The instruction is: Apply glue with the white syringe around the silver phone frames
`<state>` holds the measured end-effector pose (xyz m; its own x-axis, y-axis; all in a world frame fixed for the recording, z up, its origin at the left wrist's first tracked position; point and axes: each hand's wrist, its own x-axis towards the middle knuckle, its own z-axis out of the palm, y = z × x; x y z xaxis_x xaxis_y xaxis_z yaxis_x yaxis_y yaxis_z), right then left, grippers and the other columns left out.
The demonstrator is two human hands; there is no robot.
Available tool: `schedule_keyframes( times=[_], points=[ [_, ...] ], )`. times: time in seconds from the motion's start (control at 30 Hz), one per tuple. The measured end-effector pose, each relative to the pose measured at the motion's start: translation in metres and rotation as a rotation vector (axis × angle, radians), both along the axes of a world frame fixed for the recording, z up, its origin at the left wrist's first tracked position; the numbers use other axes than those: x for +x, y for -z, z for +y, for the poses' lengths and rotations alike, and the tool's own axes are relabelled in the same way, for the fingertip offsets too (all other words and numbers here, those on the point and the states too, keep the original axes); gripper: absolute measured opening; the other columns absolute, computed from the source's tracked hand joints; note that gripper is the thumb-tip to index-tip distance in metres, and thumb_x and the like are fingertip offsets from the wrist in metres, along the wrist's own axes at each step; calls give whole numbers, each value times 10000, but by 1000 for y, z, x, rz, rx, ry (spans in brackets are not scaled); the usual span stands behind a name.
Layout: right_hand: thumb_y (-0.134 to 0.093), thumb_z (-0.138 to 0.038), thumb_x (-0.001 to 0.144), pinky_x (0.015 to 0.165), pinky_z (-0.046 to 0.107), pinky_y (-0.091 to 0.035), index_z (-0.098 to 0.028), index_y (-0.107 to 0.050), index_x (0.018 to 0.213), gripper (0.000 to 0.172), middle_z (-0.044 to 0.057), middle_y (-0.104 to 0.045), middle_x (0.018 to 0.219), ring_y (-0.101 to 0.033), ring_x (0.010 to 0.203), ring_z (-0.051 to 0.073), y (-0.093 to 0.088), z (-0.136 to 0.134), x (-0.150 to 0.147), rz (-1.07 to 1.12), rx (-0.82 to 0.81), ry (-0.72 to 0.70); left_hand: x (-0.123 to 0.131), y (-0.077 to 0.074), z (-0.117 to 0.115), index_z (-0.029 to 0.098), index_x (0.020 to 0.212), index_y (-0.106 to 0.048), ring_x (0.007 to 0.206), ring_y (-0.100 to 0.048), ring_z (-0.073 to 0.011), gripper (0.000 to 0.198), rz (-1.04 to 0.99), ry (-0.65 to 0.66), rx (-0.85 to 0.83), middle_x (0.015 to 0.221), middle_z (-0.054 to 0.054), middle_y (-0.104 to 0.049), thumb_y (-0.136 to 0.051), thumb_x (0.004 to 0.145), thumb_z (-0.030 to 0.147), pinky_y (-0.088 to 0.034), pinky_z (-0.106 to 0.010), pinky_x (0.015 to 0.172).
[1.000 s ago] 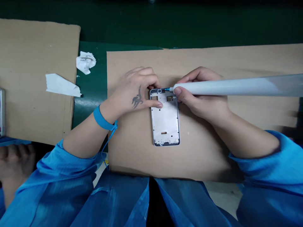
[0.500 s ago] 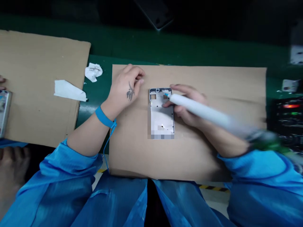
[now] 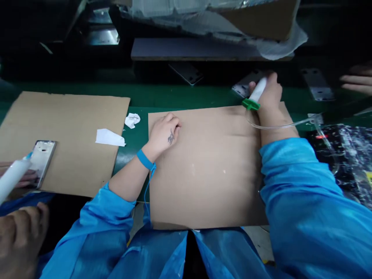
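My left hand (image 3: pixel 164 133) rests on the left part of the cardboard sheet (image 3: pixel 203 193), fingers curled in, with nothing seen in them. A blue wrist strap (image 3: pixel 145 159) with a cord is around that wrist. At the far side, my right hand (image 3: pixel 271 91) grips a white dispensing syringe (image 3: pixel 258 90). The syringe has a green cap (image 3: pixel 250 104) from which a clear tube (image 3: pixel 279 127) runs right. Beside the right fingers lies a phone frame (image 3: pixel 241 88) on the green table; whether the fingers touch it I cannot tell.
More phone frames (image 3: pixel 318 84) lie in the shadow at the back, below a shelf (image 3: pixel 203 50). At left, a co-worker's hand (image 3: pixel 29 178) is at another phone frame (image 3: pixel 45 157), with a white syringe (image 3: pixel 13 178) over it. White paper scraps (image 3: pixel 109 137) lie between the cardboards.
The phone frame is gone from the cardboard before me. My right hand has moved from there to the far right with the syringe. My left hand stays on the cardboard. The view has tilted up.
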<state>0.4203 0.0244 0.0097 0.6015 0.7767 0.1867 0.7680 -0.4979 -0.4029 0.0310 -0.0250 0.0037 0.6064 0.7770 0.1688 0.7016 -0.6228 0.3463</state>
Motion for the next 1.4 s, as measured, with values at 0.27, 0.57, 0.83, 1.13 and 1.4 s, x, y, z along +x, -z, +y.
schedule_keyframes(
  times=[0.27,0.57,0.83,1.13,1.4],
  points=[
    [-922,-530,960,1136,542,-579,-104,-592,1648,873,266,-794,1410,-767,1312,440,3,40,-91,-49,-18,-347,-1,-4,4,226,1045,-660,1020,-743,-325,162,-48,153,58,1138,-123,-717,-499,1038,213,-608,-481,909],
    [-888,-559,995,1276,589,-484,-111,-347,1773,1049,259,-671,1630,-630,1522,431,6,106,-134,214,28,-431,-2,-6,11,252,1063,-663,1022,-745,-334,146,-72,190,6,1181,-113,-724,-519,1053,277,-617,-519,937],
    [-755,-545,1042,1203,618,-522,-76,-425,1702,874,248,-783,1404,-704,1367,460,-6,60,-113,226,118,-434,-1,-9,14,265,992,-684,1029,-767,-324,148,-160,155,-55,1162,-101,-739,-566,1015,351,-645,-500,917],
    [-878,-757,775,1229,747,-516,-198,-606,1472,934,222,-803,1357,-703,1360,523,39,-136,-73,160,234,-743,-8,8,9,163,1342,-601,1177,-774,-290,365,-293,-150,-21,1270,-167,-760,-501,998,232,-635,-470,1090],
    [-914,-773,785,1099,732,-614,-247,-584,1493,942,202,-807,1342,-750,1247,488,41,-152,-89,139,249,-799,-2,13,5,80,1598,-481,1227,-766,-336,695,-358,-80,-115,1331,-217,-784,-636,1021,436,-632,-508,1090]
  ],
)
